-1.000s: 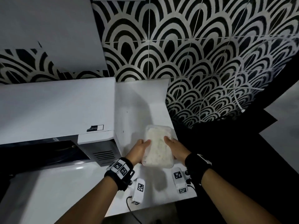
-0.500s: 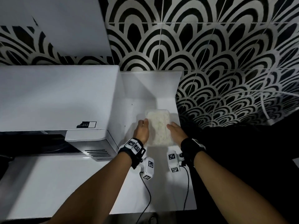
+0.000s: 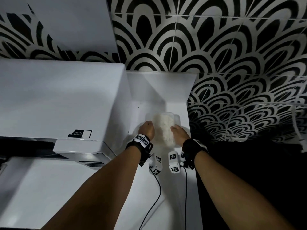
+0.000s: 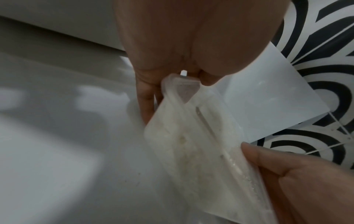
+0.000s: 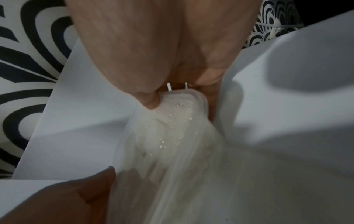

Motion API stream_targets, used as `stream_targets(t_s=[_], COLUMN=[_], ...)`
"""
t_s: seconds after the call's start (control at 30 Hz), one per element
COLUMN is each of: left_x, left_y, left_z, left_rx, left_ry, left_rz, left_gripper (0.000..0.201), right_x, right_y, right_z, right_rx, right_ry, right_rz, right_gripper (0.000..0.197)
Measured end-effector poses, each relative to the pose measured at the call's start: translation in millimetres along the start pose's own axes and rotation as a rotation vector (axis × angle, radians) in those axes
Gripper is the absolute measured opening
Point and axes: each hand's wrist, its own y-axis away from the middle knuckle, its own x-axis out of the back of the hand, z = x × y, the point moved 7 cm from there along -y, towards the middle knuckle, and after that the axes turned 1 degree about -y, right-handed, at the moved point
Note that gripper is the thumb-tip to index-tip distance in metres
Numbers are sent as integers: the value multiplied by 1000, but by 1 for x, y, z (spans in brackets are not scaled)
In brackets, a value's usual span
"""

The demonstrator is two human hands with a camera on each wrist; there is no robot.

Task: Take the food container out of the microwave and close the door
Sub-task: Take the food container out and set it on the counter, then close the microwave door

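A clear plastic food container (image 3: 164, 128) filled with white rice sits low over the white counter (image 3: 166, 188), right of the white microwave (image 3: 58, 100). My left hand (image 3: 147, 131) grips its left side and my right hand (image 3: 178, 134) grips its right side. In the left wrist view the container (image 4: 201, 144) is tilted, with my left fingers (image 4: 146, 104) under its edge and the right thumb (image 4: 268, 160) on its rim. In the right wrist view the lid (image 5: 172, 136) shows droplets. The microwave's dark opening (image 3: 25, 146) shows at far left, the door (image 3: 41, 188) swung down and open.
Black-and-white scalloped tiles (image 3: 216, 55) cover the wall behind. A white upstand (image 3: 162, 87) closes the counter's back. The counter's right edge (image 3: 197, 180) drops to a dark area. Two cables (image 3: 154, 201) trail from my wrist cameras.
Both hands have carried the container away from me and lower, towards the counter beside the microwave. My head has moved closer over the counter.
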Motion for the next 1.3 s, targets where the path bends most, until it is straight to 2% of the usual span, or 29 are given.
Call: stream_targets(t_s=[0.27, 0.4, 0.53, 0.83, 0.97, 1.03, 1.13, 1.23, 1.3], left_x=[-2, 0, -3, -3, 1, 4, 10, 19, 28], left_y=[-9, -9, -8, -6, 6, 20, 50, 84, 109], left_z=[2, 6, 6, 5, 11, 16, 28, 32, 33], left_rx=[15, 24, -11, -31, -43, -67, -189, -274, -311], left_ry=[-3, 1, -108, -135, -162, -227, -384, -448, -472], left_rz=[47, 72, 23, 5, 26, 59, 66, -41, -123], left_gripper=[44, 37, 39, 48, 46, 51, 57, 66, 69], right_x=[-1, -1, -2, -3, -4, -3, 5, 13, 13], right_y=[-2, -3, -6, -11, -10, -7, 9, 44, 73], right_z=[-1, 2, 5, 9, 7, 7, -5, -30, -50], right_rx=[-21, -23, -25, -27, -7, -8, 73, 235, 351], right_ry=[-18, -35, -33, -9, 9, 58, 149, 168, 137], right_rz=[-14, -16, -15, 2, -5, 36, 216, 368, 418], right_gripper=[49, 49, 48, 49, 58, 68, 71, 65, 59])
